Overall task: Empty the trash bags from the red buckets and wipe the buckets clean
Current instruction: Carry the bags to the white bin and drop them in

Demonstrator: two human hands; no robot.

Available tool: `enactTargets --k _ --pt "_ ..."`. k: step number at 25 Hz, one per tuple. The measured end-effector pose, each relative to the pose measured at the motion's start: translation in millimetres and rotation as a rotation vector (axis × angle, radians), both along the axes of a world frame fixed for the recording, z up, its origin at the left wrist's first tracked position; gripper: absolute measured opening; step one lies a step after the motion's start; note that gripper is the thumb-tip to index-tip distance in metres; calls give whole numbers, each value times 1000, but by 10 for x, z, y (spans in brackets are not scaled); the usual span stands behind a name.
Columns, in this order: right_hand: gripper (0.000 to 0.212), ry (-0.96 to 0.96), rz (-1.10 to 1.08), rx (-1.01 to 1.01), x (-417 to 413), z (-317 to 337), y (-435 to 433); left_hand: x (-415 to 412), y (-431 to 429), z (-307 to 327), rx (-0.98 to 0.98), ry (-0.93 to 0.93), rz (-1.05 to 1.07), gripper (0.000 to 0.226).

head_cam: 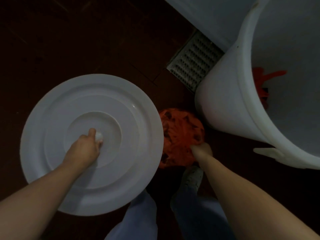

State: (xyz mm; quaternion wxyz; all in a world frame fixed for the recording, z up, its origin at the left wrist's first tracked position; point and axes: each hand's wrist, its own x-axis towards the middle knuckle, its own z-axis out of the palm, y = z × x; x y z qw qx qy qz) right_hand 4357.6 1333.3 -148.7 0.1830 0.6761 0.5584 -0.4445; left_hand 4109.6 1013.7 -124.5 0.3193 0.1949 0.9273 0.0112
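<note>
Head view showed me the left hand curled round the knob of one white lid. The right hand clenched one red trash bag just beside the lid. Beyond stood one white bucket with a second red bag inside, and one floor grate.

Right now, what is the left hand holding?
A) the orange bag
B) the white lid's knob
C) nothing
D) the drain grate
B: the left hand grips the knob at the centre of the white lid, while the right hand clutches the orange bag.
</note>
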Motion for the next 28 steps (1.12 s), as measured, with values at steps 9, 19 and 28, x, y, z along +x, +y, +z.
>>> enactTargets --k 9,19,28 --pt "11 79 274 117 -624 1164 -121 -178 -161 1119 -47 4 56 37" --pt "20 293 198 150 -1602 3851 -41 -608 -423 3668 -63 107 171 31" --pt "18 498 -4 251 -2047 5879 668 -1100 91 5396 68 293 135 48"
